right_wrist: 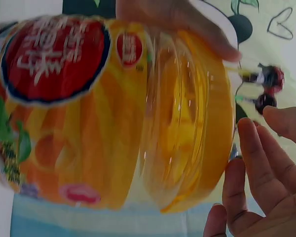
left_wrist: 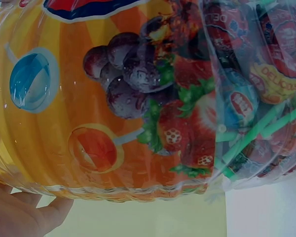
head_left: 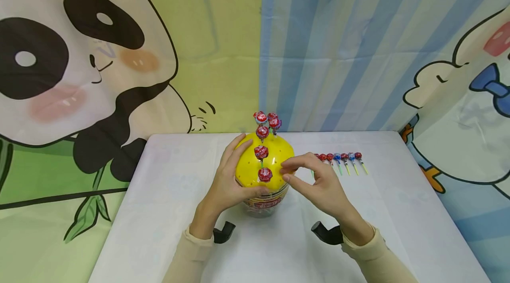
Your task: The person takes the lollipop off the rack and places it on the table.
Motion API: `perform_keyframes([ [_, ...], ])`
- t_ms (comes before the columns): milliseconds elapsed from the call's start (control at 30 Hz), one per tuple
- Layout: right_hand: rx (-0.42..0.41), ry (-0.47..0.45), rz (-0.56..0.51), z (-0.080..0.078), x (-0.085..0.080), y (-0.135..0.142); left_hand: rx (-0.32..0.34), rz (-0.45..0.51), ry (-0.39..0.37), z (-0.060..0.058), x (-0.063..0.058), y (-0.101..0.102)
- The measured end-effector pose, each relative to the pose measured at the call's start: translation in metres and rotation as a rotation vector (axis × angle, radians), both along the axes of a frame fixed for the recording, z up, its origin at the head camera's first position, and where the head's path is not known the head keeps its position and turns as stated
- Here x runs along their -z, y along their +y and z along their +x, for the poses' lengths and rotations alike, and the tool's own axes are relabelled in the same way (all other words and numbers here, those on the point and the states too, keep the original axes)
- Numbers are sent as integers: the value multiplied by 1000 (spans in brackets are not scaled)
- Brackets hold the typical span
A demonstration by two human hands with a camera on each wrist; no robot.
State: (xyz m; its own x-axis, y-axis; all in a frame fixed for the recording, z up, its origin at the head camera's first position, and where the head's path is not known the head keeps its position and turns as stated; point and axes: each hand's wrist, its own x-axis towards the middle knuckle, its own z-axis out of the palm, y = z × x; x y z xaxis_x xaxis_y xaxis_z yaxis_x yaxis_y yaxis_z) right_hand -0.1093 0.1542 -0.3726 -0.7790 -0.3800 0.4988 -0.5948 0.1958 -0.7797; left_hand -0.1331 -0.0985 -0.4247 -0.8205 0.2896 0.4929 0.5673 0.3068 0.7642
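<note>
A clear plastic candy jar [head_left: 260,207] with a round yellow lid [head_left: 245,168] stands upright on the table. Several red-wrapped lollipops [head_left: 261,152] stick up from small holes in the lid. My left hand [head_left: 229,176] grips the lid's left side, its thumb along the front edge and its fingers over the back. At the lid's right edge is my right hand [head_left: 318,181], thumb and index tips close together with nothing visible between them. In the right wrist view, fingertips of the right hand [right_wrist: 266,182] lie right beside the lid's rim, near two lollipop sticks.
A row of lollipops [head_left: 344,157] with red and blue wrappers lies on the white table [head_left: 183,150], right of the jar and partly behind my right hand. More wrapped lollipops [left_wrist: 241,101] show through the jar's lower wall. Behind the table hangs a cartoon-printed cloth [head_left: 223,52].
</note>
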Motion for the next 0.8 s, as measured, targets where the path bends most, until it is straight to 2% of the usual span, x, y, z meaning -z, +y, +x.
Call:
perform_keyframes([
  [100,-29,28,18,5,-1,-8,10,5,14,0,0,0],
  [233,-28,50,38,8,1,-17,20,6,25,0,0,-1],
  [800,51,178,55,9,7,-31,11,-1,19,0,-2,-1],
])
